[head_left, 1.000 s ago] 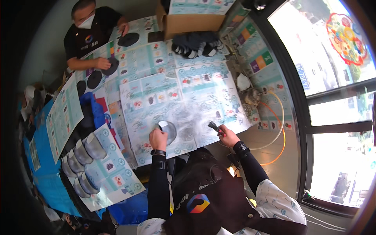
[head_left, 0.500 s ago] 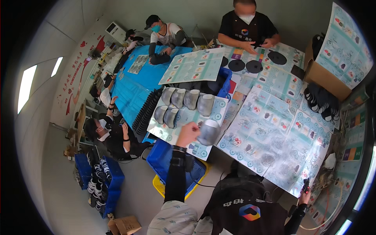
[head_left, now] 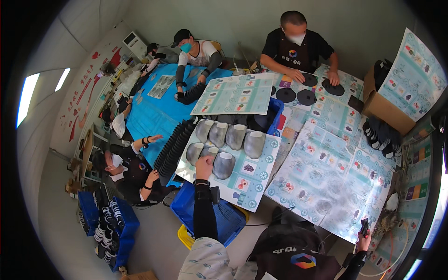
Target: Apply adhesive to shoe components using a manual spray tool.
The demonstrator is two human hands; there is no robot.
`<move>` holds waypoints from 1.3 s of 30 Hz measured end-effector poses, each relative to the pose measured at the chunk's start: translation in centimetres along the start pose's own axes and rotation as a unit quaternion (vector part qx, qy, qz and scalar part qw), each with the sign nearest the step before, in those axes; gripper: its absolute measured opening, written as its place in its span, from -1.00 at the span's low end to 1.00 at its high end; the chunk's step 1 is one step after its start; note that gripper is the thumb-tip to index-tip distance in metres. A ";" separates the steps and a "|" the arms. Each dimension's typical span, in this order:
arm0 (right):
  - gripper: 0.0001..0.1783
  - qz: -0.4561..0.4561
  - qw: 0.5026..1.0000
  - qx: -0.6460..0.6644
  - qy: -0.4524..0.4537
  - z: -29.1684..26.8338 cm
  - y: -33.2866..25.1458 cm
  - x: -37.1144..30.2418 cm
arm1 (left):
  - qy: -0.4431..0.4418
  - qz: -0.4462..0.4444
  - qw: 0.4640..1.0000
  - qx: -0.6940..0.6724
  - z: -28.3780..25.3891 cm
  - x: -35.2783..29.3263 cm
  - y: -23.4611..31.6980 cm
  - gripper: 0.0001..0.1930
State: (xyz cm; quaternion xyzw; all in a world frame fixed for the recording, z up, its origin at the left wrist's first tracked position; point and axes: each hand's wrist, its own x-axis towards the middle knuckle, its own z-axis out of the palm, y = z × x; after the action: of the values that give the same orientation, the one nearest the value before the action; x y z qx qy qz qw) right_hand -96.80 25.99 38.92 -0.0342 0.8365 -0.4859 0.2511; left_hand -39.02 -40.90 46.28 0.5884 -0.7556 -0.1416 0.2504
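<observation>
My left hand (head_left: 204, 168) reaches over a printed board (head_left: 247, 198) that bears two rows of grey rounded pieces with pale tops. Its fingers are closed at the lower edge of the middle grey piece (head_left: 210, 151) in the front row, covering part of it. To the right of these fingers lies another grey piece (head_left: 224, 167). At the far right, my right hand (head_left: 363, 241) is wrapped around a small black spray gun (head_left: 364, 226), beside the corner of a larger printed sheet (head_left: 326, 186) dusted with grey.
Blue crates (head_left: 186, 205) stand below the board. A row of dark stacked pieces (head_left: 173, 151) runs along its left side. Across the table a co-worker's hands rest on black ovals (head_left: 332, 87). Other people work at the blue table (head_left: 154, 112). A cardboard box (head_left: 389, 107) stands at right.
The grey piece that my left hand carried now lies at the right end of the front row. That hand has moved left to the middle piece. The right hand keeps the spray gun.
</observation>
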 end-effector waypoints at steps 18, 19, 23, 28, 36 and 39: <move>-0.70 0.028 0.998 -0.047 0.024 -3.2 -4.9 0.6 | -0.267 0.237 0.895 -0.269 40.3 -5.1 63.7 -0.66; -0.68 0.071 0.997 -0.033 0.006 -3.5 -4.3 0.7 | -0.214 0.288 0.903 -0.236 44.7 -4.0 65.1 -0.65; -0.63 0.092 0.993 0.070 -0.003 -5.0 -2.0 0.1 | -0.195 0.216 0.945 -0.152 55.7 2.2 69.3 -0.81; -0.60 0.178 0.976 0.121 0.039 -7.6 0.2 -1.3 | -0.151 0.277 0.940 -0.129 63.6 4.2 76.1 -0.80; -0.74 0.146 0.987 0.063 0.028 -9.1 2.1 -0.7 | -0.318 0.258 0.910 -0.060 70.7 11.7 73.2 -0.43; -0.71 0.157 0.986 0.057 0.020 -9.5 3.5 -0.6 | -0.180 0.313 0.932 0.035 68.8 10.3 74.1 -0.59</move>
State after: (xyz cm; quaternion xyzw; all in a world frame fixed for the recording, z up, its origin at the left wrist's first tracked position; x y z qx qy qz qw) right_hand -99.91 35.55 40.04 0.1222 0.8071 -0.4882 0.3088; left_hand -139.06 -36.50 28.77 0.2949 -0.9385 -0.1329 0.1208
